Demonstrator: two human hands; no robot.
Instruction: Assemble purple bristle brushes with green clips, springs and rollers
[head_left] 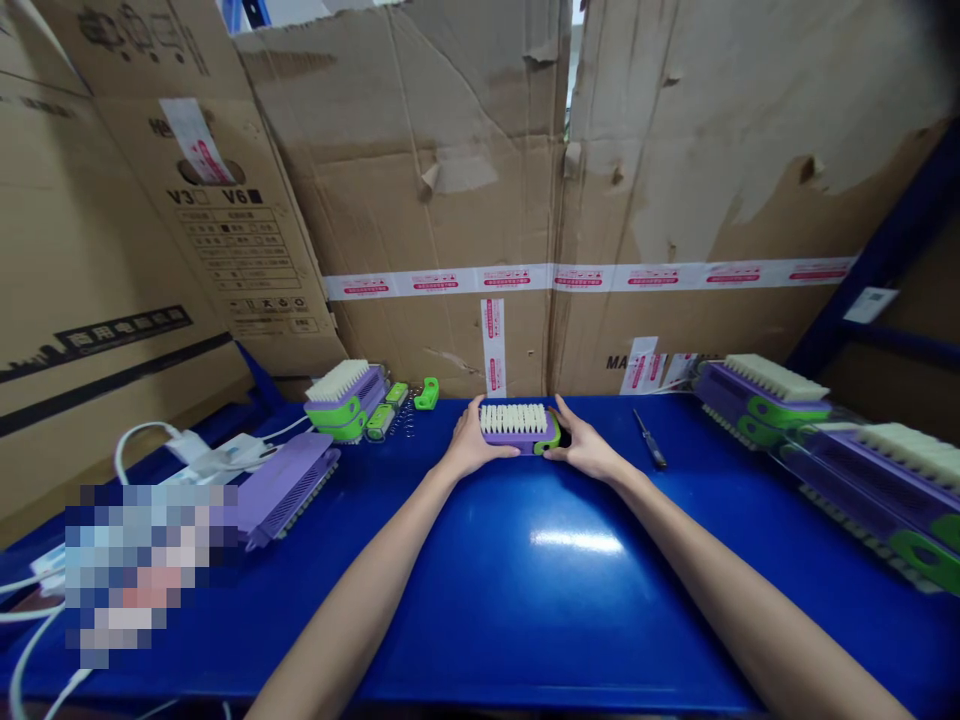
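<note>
Head view: cardboard panels stand behind blue tabletop. Purple-green brushes sit far right, bristled purple piece left. Held brush, bristles up, is at rear centre, near cardboard; left hand fingers grip its left end, right hand fingers its green right end. Screwdriver lies right, green bracket and springs left.

Both our hands grip a purple-and-green brush above blue worktop. Screwdriver lies to the right.
</note>
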